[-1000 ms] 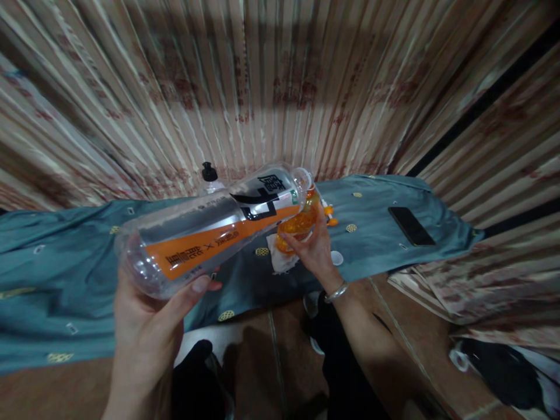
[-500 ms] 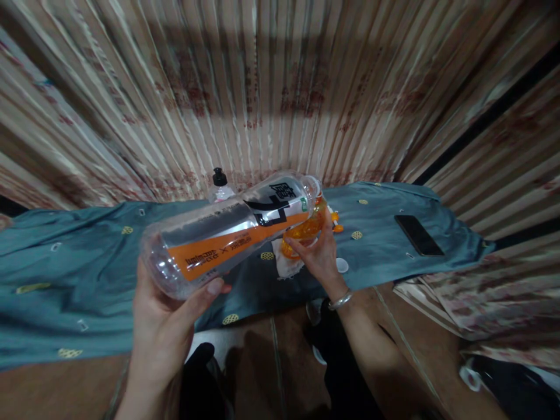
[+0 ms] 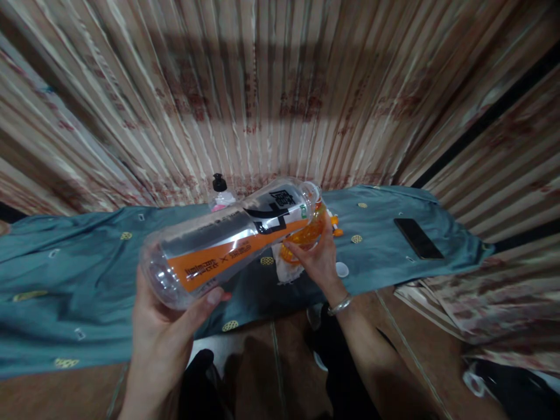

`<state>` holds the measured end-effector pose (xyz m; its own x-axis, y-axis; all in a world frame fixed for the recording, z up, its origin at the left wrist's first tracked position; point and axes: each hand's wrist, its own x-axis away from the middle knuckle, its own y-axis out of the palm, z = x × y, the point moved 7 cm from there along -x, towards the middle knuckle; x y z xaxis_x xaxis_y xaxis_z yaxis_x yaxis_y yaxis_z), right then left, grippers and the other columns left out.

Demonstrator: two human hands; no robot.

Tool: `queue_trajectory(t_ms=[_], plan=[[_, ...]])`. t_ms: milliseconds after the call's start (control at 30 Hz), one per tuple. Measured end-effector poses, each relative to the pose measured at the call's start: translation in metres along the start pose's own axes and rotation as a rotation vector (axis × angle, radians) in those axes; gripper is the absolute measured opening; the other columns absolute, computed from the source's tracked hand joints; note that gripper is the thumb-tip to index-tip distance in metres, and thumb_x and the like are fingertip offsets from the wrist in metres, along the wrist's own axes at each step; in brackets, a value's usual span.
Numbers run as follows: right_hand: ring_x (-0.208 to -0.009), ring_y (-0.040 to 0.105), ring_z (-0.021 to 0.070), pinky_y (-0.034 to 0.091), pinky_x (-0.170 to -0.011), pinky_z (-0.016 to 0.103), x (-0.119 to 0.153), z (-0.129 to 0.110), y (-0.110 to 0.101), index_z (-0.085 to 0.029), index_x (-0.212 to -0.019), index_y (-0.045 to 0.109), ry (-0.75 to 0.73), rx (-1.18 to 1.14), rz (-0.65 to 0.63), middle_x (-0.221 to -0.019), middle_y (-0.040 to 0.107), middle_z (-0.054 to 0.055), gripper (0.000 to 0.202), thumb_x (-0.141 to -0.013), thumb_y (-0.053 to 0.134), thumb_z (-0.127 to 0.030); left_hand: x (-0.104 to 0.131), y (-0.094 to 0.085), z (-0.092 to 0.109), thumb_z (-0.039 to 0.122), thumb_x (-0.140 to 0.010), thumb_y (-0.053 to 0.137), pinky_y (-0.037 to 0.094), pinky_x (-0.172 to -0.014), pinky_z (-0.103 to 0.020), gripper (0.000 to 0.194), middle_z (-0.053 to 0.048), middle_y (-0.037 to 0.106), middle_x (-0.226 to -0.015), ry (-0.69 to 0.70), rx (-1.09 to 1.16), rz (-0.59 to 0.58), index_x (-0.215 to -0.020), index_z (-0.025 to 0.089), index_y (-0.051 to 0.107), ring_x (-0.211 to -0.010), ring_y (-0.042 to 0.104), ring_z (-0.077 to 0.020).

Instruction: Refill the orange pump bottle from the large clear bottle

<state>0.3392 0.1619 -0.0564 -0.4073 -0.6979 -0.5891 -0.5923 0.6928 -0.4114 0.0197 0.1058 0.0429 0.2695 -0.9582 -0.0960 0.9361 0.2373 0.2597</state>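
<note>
A large clear plastic bottle (image 3: 227, 239) with an orange and black label lies tilted in my left hand (image 3: 164, 326), which grips it round its base. Its open neck points right and slightly down, over the mouth of an orange-tinted bottle (image 3: 304, 236). My right hand (image 3: 321, 251), with a silver bracelet at the wrist, is wrapped round that orange bottle. Whether the two mouths touch I cannot tell. Under the orange bottle lies a pale cloth (image 3: 286, 271), and a white round cap (image 3: 342, 269) rests just right of my right hand.
A teal patterned cloth (image 3: 87, 268) covers the long table. At the back stands a bottle with a black pump top (image 3: 219, 184). A black phone (image 3: 419, 238) lies to the right. Small orange objects (image 3: 336, 224) sit behind my right hand. Striped curtains (image 3: 280, 87) hang behind.
Both hands keep their grips and the bottles stay mouth to mouth. The whole scene sits slightly lower in the picture, as the camera has tilted a little.
</note>
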Motion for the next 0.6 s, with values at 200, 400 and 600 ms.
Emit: queue_trajectory(t_ms=[200,400,600], plan=[[-0.166,0.057,0.0488,0.049,-0.137,0.073,0.0,0.003,0.0,-0.015,-0.179,0.038,0.028,-0.017,-0.004,-0.174,0.06,0.031,0.139,-0.075,0.098,-0.086,-0.014,-0.014,-0.007,0.031,-0.059,0.117,0.075,-0.059,-0.034,0.1,-0.012,0.082,-0.133,0.063,-0.037,-0.082,-0.151,0.028,0.077,-0.095,0.084,-0.0305],[-0.163,0.06,0.0472,0.052,-0.134,0.07,0.001,0.003,0.002,-0.017,-0.181,0.036,0.031,-0.015,0.001,-0.177,0.058,0.03,0.138,-0.078,0.093,-0.089,-0.008,-0.01,-0.006,0.036,-0.062,0.116,0.074,-0.06,-0.03,0.097,-0.012,0.08,-0.14,0.036,-0.032,-0.043,-0.15,0.028,0.077,-0.098,0.083,-0.0289],[-0.166,0.058,0.0483,0.051,-0.135,0.07,0.001,0.005,0.001,-0.015,-0.18,0.036,0.047,-0.008,-0.005,-0.178,0.057,0.031,0.14,-0.076,0.096,-0.087,-0.012,-0.012,-0.007,0.032,-0.06,0.116,0.075,-0.06,-0.034,0.096,-0.014,0.079,-0.139,0.045,-0.051,-0.084,-0.147,0.025,0.078,-0.098,0.084,-0.0312]])
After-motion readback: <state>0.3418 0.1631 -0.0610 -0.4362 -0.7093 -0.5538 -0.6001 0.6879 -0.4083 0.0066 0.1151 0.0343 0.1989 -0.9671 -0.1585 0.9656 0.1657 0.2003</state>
